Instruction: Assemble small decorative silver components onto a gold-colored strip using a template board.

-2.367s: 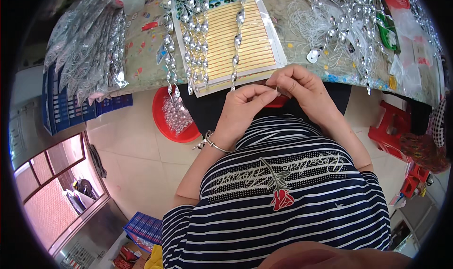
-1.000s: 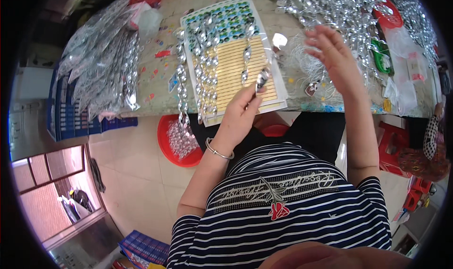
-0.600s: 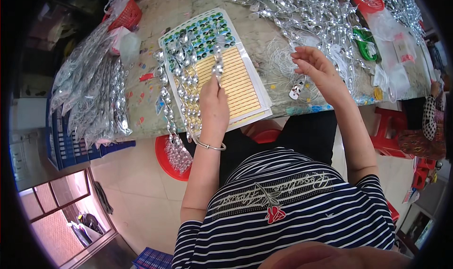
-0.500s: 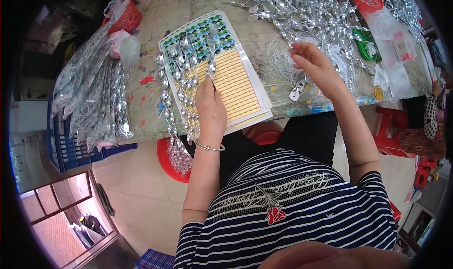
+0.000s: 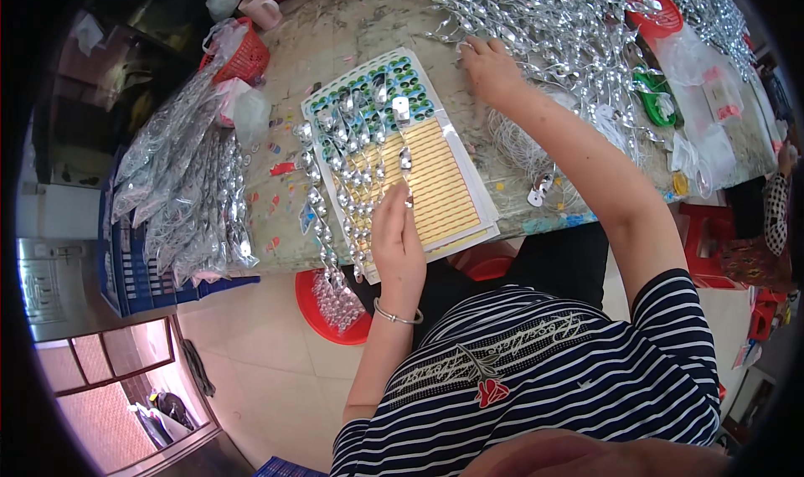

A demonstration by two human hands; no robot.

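My left hand (image 5: 399, 241) is closed on a silver twisted strand (image 5: 405, 154), which runs from its fingertips up across a printed sheet (image 5: 448, 180). The sheet has green and blue dots at its far end and yellow wavy rows nearer me. More silver strands (image 5: 343, 154) lie over the sheet's left side and hang past the table edge. My right hand (image 5: 494, 73) is stretched to the near left edge of a big heap of silver strands (image 5: 536, 25). Its fingers are bent downward and apart, touching the table or a strand end; the thumb is hidden.
Bagged silver strands (image 5: 188, 201) lie at the left over a blue crate (image 5: 126, 268). A red basket (image 5: 247, 54) stands behind them. White thread (image 5: 519, 138), a green tray (image 5: 653, 100) and clear bags (image 5: 708, 117) lie at the right. A red basin (image 5: 306, 314) stands below the table edge.
My right hand has moved forward and left to the heap's edge. The left hand has slid slightly back along its strand. The whole view has shifted a little.
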